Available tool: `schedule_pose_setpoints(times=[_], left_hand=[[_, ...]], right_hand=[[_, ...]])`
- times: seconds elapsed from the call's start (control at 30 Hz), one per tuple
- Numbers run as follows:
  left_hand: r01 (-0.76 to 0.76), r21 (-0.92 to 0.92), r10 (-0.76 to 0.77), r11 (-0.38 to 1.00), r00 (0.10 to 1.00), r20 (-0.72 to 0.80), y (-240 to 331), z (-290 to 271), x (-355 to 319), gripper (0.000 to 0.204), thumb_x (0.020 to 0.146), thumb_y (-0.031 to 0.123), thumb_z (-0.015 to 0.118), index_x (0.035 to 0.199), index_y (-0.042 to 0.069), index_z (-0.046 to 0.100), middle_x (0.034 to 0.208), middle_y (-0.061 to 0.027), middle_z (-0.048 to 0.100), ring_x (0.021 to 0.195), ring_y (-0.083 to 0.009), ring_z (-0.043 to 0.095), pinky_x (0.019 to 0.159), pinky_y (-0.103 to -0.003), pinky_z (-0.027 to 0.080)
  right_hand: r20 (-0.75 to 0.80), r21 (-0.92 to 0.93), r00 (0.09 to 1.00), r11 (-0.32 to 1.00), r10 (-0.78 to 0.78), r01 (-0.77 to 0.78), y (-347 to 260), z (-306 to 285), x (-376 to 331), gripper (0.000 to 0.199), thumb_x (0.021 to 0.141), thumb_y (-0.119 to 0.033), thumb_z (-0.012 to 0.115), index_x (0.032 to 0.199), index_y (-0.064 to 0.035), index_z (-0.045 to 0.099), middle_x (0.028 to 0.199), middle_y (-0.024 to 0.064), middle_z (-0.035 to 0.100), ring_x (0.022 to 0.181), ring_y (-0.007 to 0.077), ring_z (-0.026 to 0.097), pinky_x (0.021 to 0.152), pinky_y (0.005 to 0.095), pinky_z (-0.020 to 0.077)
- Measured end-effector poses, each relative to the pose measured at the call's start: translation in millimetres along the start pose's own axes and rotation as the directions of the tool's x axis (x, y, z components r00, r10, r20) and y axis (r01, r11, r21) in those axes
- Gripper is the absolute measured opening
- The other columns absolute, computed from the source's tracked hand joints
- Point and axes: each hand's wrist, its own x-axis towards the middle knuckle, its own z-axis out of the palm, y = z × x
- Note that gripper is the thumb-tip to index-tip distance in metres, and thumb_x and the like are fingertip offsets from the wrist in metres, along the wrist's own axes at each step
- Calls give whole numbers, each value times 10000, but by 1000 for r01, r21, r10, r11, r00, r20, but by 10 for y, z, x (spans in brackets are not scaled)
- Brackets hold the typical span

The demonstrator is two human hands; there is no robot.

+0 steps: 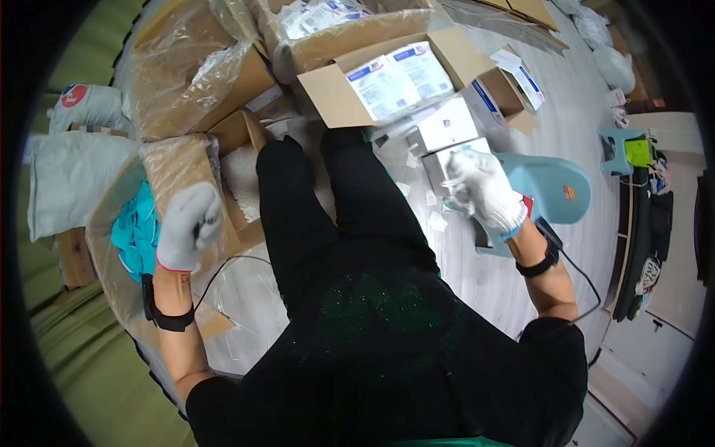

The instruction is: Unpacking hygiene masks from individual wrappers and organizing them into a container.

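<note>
My left hand (190,227) wears a pale knitted glove with a red cuff edge. Its fingers are curled closed beside an open carton, and whatever they hold, if anything, is hidden. Teal cloth-like items (136,232) lie in a plastic-lined box just left of it. On the right, my gloved right hand (480,186) with a blue cuff is closed over a small white box (439,165). Slightly blurred, its fingertips do not show clearly what is in them. Another white box (447,125) lies just beyond it.
An open carton (339,97) of white-and-blue packets (398,78) stands ahead of my legs. Behind it is a plastic-lined box of more packets (320,16). A light blue plastic stool (551,186) stands at right. Paper scraps (437,222) litter the floor. Cables hang from both wrist straps.
</note>
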Motion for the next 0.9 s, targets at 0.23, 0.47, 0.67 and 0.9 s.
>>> schedule_pose_setpoints(times=[0.23, 0.47, 0.67, 0.9], left_hand=[[-217, -15, 217, 976, 973, 84, -189, 1039, 614, 182, 941, 136, 499, 904, 17, 632, 726, 20, 543, 616, -38, 456, 543, -189, 358], [-279, 160, 269, 947, 960, 77, -414, 1613, 862, 294, 966, 230, 494, 844, 12, 650, 674, -2, 576, 573, -52, 465, 541, -224, 387], [-190, 94, 179, 977, 978, 108, -453, 1630, 865, 324, 991, 240, 456, 849, 14, 639, 636, 19, 506, 537, -46, 406, 501, -220, 332], [-84, -29, 83, 996, 996, -35, -557, 1657, 907, 195, 913, 187, 592, 905, 4, 662, 658, 47, 485, 557, -24, 397, 509, -194, 311]], right_hand=[[283, -2, 956, 996, -80, 84, -43, 620, 182, 193, 973, -222, 563, 896, -50, 604, 704, 7, 585, 552, 55, 504, 482, 208, 414], [225, -95, 968, 986, -115, 140, -34, 798, 209, 328, 973, -351, 555, 843, -53, 599, 664, 3, 584, 453, 47, 465, 383, 197, 373], [188, -3, 981, 999, -43, 44, 89, 800, 304, 319, 977, -352, 546, 873, -55, 601, 653, 13, 571, 456, 70, 494, 385, 205, 395], [233, 196, 961, 975, -152, 107, 172, 745, 359, 339, 989, -378, 514, 941, -51, 587, 637, 9, 538, 464, 94, 511, 393, 216, 420]])
